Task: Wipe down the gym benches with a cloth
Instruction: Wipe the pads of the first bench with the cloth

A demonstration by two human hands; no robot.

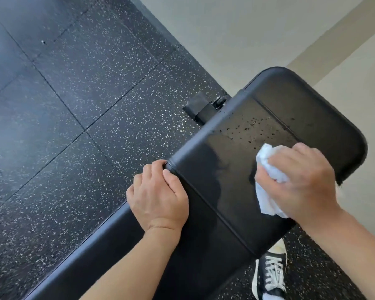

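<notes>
gym corner, dark floor meeting pale wall

black rubber floor tiles point(78, 105) flecked with white cover the left and near side, seams showing; a plain cream wall point(236, 35) rises at the far right, evenly lit, over a dark baseboard point(160, 31).

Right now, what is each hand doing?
Left hand: curled over the bench edge, gripping it.
Right hand: holding the white cloth.
</notes>
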